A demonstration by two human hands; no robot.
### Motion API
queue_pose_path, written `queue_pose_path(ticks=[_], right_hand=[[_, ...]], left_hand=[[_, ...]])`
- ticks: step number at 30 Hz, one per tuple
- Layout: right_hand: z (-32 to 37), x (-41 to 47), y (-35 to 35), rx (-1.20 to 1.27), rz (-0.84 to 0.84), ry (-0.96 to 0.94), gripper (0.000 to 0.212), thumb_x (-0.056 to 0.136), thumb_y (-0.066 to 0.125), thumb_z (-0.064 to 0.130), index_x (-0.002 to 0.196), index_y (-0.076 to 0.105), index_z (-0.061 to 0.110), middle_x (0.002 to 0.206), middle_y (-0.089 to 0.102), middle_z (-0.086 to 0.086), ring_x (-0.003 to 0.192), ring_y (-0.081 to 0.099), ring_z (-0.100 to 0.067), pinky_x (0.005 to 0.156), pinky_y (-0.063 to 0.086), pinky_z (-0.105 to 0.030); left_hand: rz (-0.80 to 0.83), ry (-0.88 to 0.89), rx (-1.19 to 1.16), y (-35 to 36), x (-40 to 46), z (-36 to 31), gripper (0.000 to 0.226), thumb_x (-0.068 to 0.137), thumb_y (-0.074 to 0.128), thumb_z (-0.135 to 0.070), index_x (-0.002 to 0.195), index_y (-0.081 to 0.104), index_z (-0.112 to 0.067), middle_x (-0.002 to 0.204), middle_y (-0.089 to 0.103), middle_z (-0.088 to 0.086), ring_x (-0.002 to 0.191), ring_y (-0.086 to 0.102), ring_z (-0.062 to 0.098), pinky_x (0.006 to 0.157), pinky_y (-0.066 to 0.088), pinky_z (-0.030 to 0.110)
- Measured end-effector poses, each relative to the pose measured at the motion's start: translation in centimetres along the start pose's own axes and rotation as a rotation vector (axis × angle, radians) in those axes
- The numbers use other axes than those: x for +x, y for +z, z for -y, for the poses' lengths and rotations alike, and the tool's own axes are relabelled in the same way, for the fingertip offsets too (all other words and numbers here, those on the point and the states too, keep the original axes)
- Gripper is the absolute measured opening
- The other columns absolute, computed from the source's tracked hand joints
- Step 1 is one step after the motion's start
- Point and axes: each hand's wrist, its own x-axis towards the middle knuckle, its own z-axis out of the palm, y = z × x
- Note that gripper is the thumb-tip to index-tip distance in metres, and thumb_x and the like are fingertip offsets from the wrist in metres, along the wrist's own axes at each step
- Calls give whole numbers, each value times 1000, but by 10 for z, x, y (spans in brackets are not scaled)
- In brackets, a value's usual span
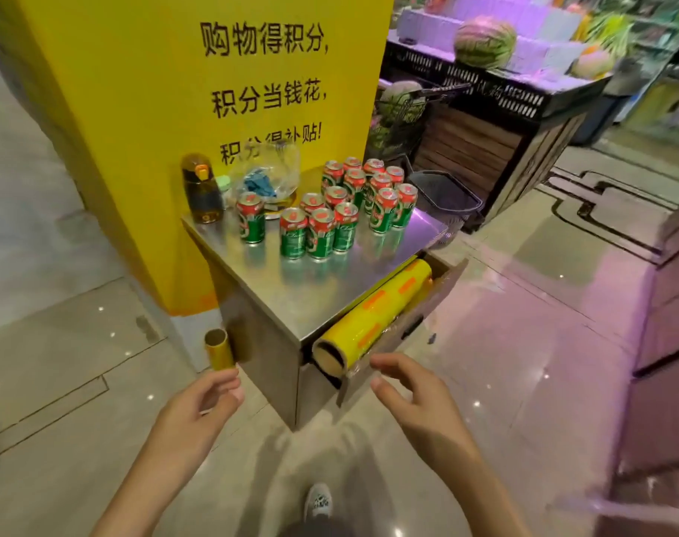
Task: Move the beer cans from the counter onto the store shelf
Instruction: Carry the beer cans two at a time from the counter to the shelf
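Both forearms run off the bottom edge of the picture; the rear beer cans (373,176) near the counter's (330,281) far right corner are half hidden behind the front ones, so their count is uncertain; the can labels are too blurred to read; a clear plastic bag (268,168) covers the sign's (260,94) bottom line; the shoe (317,501) is partly cut off.

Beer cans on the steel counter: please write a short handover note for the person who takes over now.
Left hand: holds nothing, fingers loosely curled, below the counter edge.
Right hand: open, holds nothing, near the yellow film roll in the open drawer.
Beer cans: all upright on the steel counter, one can apart beside the dark bottle.
Done: nothing visible, no can lifted.
Left: carry every can to the shelf, which is not in view.
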Motion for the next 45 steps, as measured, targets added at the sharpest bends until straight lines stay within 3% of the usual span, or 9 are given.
queue_pose_path(ticks=[4,13,17,20,23,33,38,41,45], right_hand=[[-16,70,-49,-13,-23,59,17,89,62,24,98,62,39,105,65,21,102,55,12,82,41,-7],[-67,188,-124,22,-79,159,16,91,62,17,97,65,32,97,69,18,98,61,5,87,48,-21],[-88,258,-139,-61,-3,125,16,90,63,19,100,65,30,101,68,17,93,59,11,77,43,-6],[-100,322,-149,-48,87,105,17,91,62,16,107,64,22,106,67,12,93,59,9,77,44,-5],[-108,387,-163,-7,164,125,21,89,63,14,106,58,27,108,63,10,100,58,0,86,47,-18],[-155,562,-186,46,340,127,91,77,78,14,148,22,19,151,33,2,138,32,-16,107,32,-29],[-169,595,-176,118,410,11,79,69,81,-1,123,38,37,119,48,33,110,48,17,83,38,-1],[-182,600,-171,162,461,13,81,65,85,6,124,42,43,114,63,26,109,57,8,83,46,-9],[-190,602,-167,171,478,17,74,67,85,19,125,46,43,120,65,12,112,61,-8,91,53,-29]], left_hand=[[64,-15,-61,59,78,-37,23,88,60,-7,109,59,-16,106,64,1,99,58,6,70,43,8],[256,96,-22,168,202,-115,29,85,67,-22,106,55,-37,108,59,-21,104,57,-2,85,47,16],[190,50,-97,189,251,-122,31,88,61,-7,107,59,-31,113,63,-10,109,57,7,96,45,30],[92,-73,-227,196,283,-121,29,86,57,7,104,62,-15,111,63,4,111,56,22,77,50,18],[6,-121,-152,212,310,-118,30,72,71,-35,100,61,-34,105,67,-8,103,61,7,77,46,16],[-178,-257,-92,331,419,-135,84,72,79,-26,141,32,-24,131,43,-11,120,43,7,98,35,23],[-293,-202,-104,362,465,-143,102,70,81,-20,147,15,-23,134,23,-24,126,24,-5,96,20,5],[-318,-148,-100,370,476,-135,96,68,83,-21,142,23,-31,134,32,-29,120,32,-19,92,24,-4],[-358,-144,-173,378,479,-128,83,66,82,-23,137,39,-30,132,52,-18,121,48,-4,105,41,31]])
